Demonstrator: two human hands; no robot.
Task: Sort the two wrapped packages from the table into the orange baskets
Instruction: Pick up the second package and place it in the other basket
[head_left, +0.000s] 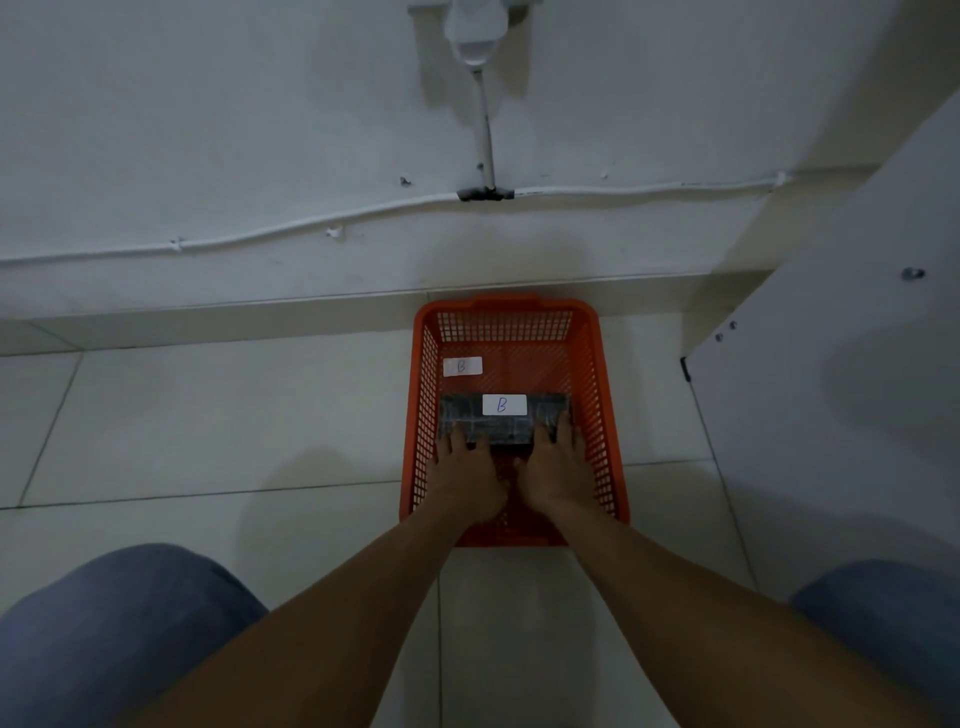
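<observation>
An orange mesh basket stands on the tiled floor against the wall, with a white label marked B on its bottom. Inside it sits a dark wrapped package bearing a white sticker with a B. My left hand grips the package's near left end and my right hand grips its near right end, both reaching down into the basket. The second package and any other basket are out of view.
A white wall with a cable run and a plug rises behind the basket. A white panel stands at the right. My knees in blue jeans flank the arms.
</observation>
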